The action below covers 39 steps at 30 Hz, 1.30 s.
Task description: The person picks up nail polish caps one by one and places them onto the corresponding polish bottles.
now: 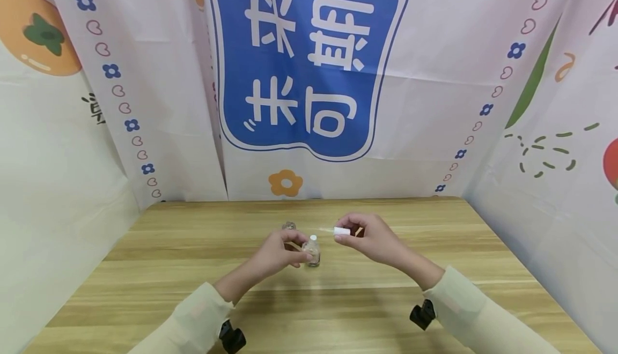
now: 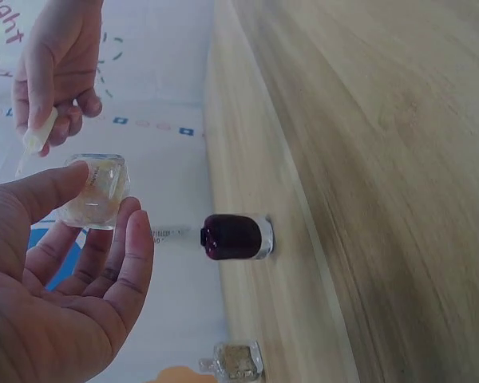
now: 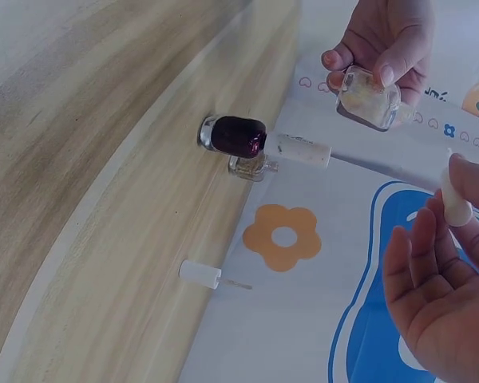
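My left hand (image 1: 284,249) grips a clear glass nail polish bottle (image 2: 97,191) with pale, flaky contents, its thumb pressed on the side. The bottle is tilted, held above the table. To its right, my right hand (image 1: 372,237) pinches a white brush cap (image 1: 341,231) between thumb and fingers. The thin brush points left toward the bottle, apart from it. A dark purple nail polish bottle (image 2: 233,237) with a white cap stands upright on the table. Near it stands a small uncapped glass bottle (image 2: 238,361) with glittery contents. The purple bottle is hard to make out in the head view.
Another white brush cap (image 3: 199,274) stands on the wooden table (image 1: 386,311), brush up. A printed cloth (image 1: 425,102) hangs behind the table's far edge and along both sides.
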Motion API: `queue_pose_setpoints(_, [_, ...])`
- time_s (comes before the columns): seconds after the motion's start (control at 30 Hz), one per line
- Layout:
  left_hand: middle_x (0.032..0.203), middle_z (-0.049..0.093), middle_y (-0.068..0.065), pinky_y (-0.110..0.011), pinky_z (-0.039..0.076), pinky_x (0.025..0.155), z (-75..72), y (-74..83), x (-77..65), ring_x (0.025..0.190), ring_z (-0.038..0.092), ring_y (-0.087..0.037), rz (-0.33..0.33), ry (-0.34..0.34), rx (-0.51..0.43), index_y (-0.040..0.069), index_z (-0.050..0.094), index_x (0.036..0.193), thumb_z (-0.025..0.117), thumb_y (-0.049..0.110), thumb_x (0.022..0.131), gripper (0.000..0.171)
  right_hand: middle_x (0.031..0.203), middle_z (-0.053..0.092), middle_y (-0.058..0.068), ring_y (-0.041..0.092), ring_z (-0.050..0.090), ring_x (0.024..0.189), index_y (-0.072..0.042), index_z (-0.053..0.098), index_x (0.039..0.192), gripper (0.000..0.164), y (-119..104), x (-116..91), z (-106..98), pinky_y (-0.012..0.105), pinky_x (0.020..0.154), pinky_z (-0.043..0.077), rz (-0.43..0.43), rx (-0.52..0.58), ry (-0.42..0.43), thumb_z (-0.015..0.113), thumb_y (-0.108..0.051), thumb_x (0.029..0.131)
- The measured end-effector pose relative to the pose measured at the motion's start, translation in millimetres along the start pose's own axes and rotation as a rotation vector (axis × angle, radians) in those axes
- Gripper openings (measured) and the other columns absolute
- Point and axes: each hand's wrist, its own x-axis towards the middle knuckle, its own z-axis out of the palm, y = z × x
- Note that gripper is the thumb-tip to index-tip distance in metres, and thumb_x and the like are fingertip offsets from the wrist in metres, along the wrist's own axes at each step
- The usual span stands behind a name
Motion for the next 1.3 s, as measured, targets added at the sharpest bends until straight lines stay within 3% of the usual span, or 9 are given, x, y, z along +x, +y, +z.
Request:
queue_pose_setpoints(0.27, [0.096, 0.061, -0.011, -0.046, 0.058, 0.071, 7.3, 1.3, 1.1, 0.078, 0.062, -0.02, 0.005, -0.012, 0.007, -0.001, 0.067, 0.105, 0.077, 0.008, 0.082, 0.026, 0.081, 0.061, -0.005, 0.014, 0.054, 0.07, -0.013, 0.07, 0.094, 0.006, -5, -2, 1, 0.027, 0.058, 0.051, -0.039, -0.004, -0.037, 0.072, -0.013, 0.089])
queue_pose_setpoints(0.5, [0.096, 0.062, -0.01, -0.044, 0.058, 0.069, 10.5, 1.1, 2.0, 0.077, 0.063, -0.019, 0.014, -0.009, 0.013, -0.002, 0.067, 0.106, 0.078, 0.007, 0.082, 0.027, 0.082, 0.06, -0.005, 0.014, 0.053, 0.07, -0.017, 0.068, 0.092, 0.009, -5, -2, 2, 0.03, 0.057, 0.05, -0.047, -0.005, -0.063, 0.074, -0.01, 0.087])
queue_pose_setpoints(0.83, [0.095, 0.061, -0.008, -0.039, 0.058, 0.065, 12.8, 1.1, 2.5, 0.074, 0.063, -0.017, 0.04, -0.014, 0.042, -0.001, 0.068, 0.103, 0.077, 0.006, 0.082, 0.024, 0.077, 0.055, -0.004, 0.012, 0.05, 0.068, -0.014, 0.069, 0.093, 0.01, -4, -3, 3, 0.027, 0.055, 0.048, -0.055, -0.028, -0.093, 0.075, -0.012, 0.086])
queue_pose_setpoints(1.07, [0.094, 0.061, -0.009, -0.044, 0.058, 0.068, 14.4, 0.6, 2.3, 0.074, 0.063, -0.017, 0.039, -0.024, 0.053, 0.0, 0.069, 0.1, 0.078, 0.007, 0.082, 0.021, 0.078, 0.054, -0.005, 0.012, 0.05, 0.068, -0.013, 0.069, 0.096, 0.013, -5, -2, 3, 0.026, 0.057, 0.048, -0.071, -0.051, -0.108, 0.075, -0.01, 0.086])
queue_pose_setpoints(1.3, [0.093, 0.06, -0.009, -0.033, 0.057, 0.063, 16.1, -0.5, 3.5, 0.074, 0.062, -0.017, 0.044, -0.04, 0.06, 0.0, 0.069, 0.099, 0.077, 0.007, 0.082, 0.02, 0.082, 0.057, -0.004, 0.013, 0.053, 0.071, -0.011, 0.07, 0.099, 0.015, -5, -1, 4, 0.025, 0.059, 0.05, -0.054, -0.043, -0.121, 0.076, -0.011, 0.085])
